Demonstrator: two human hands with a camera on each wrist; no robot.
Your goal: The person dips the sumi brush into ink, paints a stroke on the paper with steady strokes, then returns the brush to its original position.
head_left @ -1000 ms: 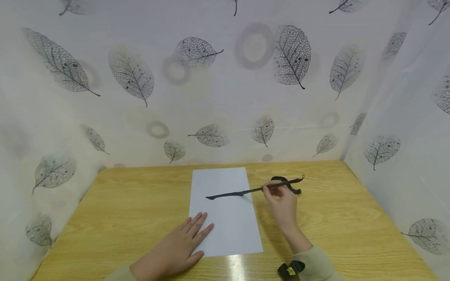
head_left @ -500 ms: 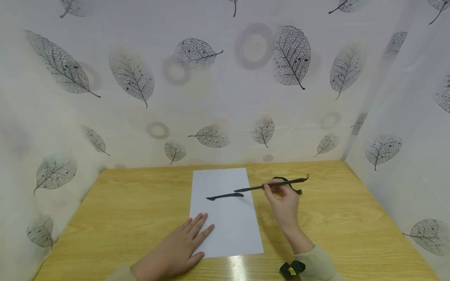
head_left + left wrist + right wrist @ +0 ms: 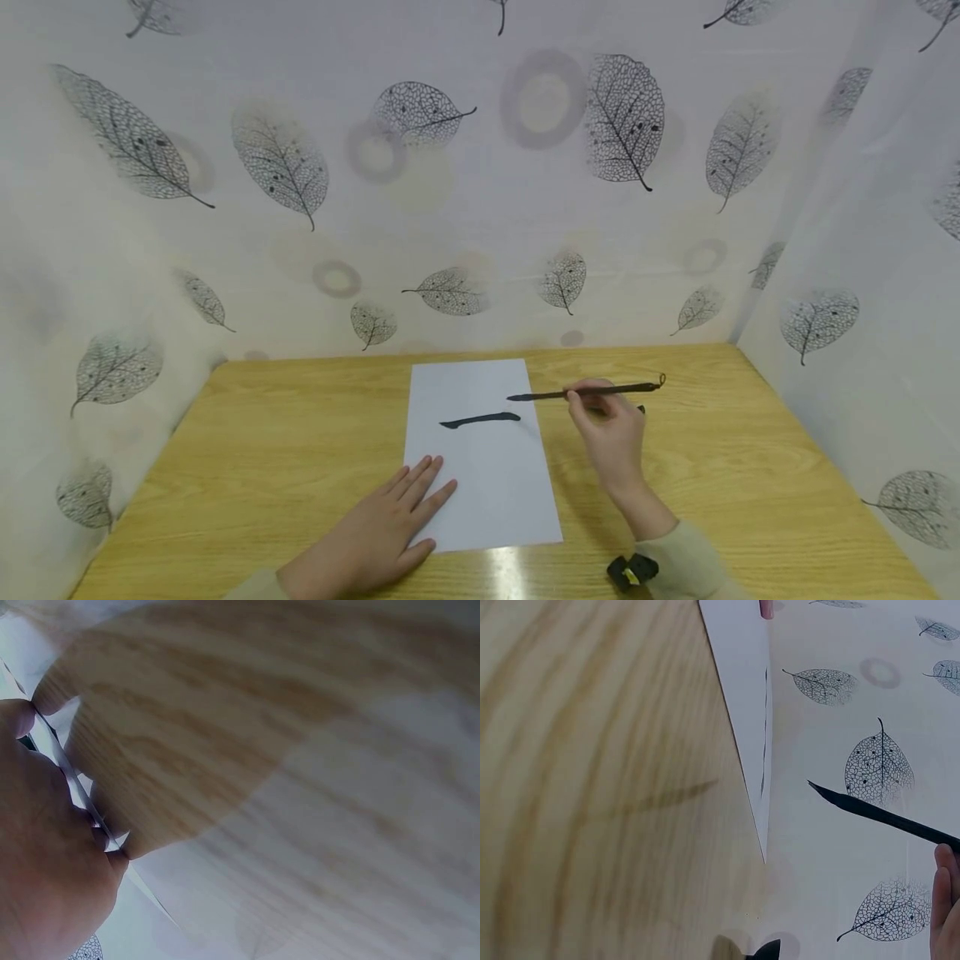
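A sheet of white paper (image 3: 487, 492) lies on the wooden table, bearing one black, roughly horizontal ink stroke (image 3: 480, 419). My left hand (image 3: 382, 525) rests on the paper's lower left edge with fingers straight and spread. In the left wrist view the same hand (image 3: 52, 847) shows at the left, along the paper's edge. My right hand (image 3: 611, 437), right of the paper, pinches a dark writing brush (image 3: 540, 395) by its handle. The brush slants nearly level, its tip above the stroke's right end. The right wrist view shows the brush tip (image 3: 836, 798) lifted off the paper.
Behind the right hand a black object (image 3: 641, 409) peeks out, mostly hidden. The wooden table (image 3: 285, 433) meets a leaf-patterned curtain (image 3: 480, 200) at the back and sides. A black strap device (image 3: 632, 572) sits at the right wrist by the sleeve.
The brush has come off the right end of the stroke and moved up and slightly right with my right hand. The left hand and paper have stayed put.
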